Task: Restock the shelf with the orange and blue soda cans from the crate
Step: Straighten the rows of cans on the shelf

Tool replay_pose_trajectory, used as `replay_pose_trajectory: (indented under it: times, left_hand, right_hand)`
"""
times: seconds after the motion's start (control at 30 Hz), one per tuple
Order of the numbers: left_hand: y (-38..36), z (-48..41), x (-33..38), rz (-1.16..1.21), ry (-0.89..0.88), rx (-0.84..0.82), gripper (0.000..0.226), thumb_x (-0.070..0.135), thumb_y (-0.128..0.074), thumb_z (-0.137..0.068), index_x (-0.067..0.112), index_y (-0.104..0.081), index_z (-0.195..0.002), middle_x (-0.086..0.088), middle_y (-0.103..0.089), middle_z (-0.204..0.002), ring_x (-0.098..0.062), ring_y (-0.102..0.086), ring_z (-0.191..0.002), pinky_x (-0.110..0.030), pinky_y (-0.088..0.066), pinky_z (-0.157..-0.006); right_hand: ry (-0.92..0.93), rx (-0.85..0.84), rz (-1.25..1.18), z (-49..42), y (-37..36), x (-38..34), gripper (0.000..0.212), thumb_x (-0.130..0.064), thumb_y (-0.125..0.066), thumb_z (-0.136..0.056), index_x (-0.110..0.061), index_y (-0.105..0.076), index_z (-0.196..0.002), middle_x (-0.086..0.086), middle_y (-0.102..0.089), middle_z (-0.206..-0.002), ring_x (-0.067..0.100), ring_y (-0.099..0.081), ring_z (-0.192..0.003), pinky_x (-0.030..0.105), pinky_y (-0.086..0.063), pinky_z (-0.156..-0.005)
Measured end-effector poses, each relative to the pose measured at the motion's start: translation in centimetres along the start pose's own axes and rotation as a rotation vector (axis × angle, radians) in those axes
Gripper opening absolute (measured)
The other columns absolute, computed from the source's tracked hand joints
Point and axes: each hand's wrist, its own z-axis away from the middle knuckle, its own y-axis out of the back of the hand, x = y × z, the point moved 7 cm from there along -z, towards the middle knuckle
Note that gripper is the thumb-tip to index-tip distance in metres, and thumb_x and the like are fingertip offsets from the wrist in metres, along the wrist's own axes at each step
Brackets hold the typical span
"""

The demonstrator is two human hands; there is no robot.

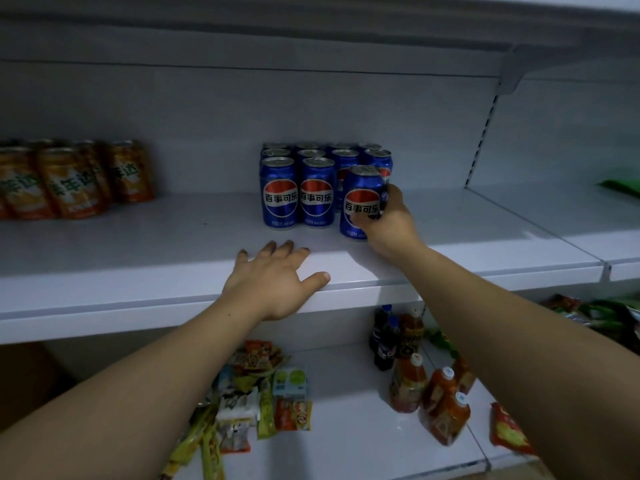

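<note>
Several blue soda cans stand in rows on the white shelf, near its middle. My right hand grips one more blue can standing on the shelf at the front right of that group. Several orange soda cans stand at the far left of the same shelf. My left hand lies flat on the shelf's front edge, fingers spread, holding nothing. The crate is not in view.
The lower shelf holds snack packets in the middle, dark bottles and orange-red bottles to the right. A green packet lies on the neighbouring shelf bay at right. An upper shelf hangs overhead.
</note>
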Motion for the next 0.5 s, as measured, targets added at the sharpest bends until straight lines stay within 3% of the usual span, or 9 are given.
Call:
replay_pose_trajectory:
  times: [0.2,0.5]
  left_hand:
    - [-0.2,-0.2,0.0,-0.015,0.002,0.018,0.074,0.074,-0.013,-0.086,0.036,-0.014,-0.149,0.007,-0.01,-0.16,-0.019,-0.009,-0.146,-0.055,-0.011,-0.115]
    - [-0.3,-0.5,-0.1,-0.023,-0.004,0.036,0.074,0.074,-0.013,-0.085,0.036,-0.016,-0.148,0.006,-0.013,-0.159,-0.02,-0.012,-0.146,-0.055,-0.014,-0.114]
  right_hand:
    - [0.018,-0.012,0.106,-2.1,-0.9,0.6,0.061,-0.028,-0.063,-0.092,-0.021,-0.033,-0.144,0.004,-0.051,-0.14,0.025,-0.05,-0.126,0.026,-0.039,-0.086]
    - [-0.078,-0.017,0.239,-4.2,-2.2,1.8,0.066,-0.035,-0.054,-0.096,-0.019,-0.022,-0.151,0.009,-0.051,-0.142,0.031,-0.051,-0.126,0.035,-0.043,-0.095]
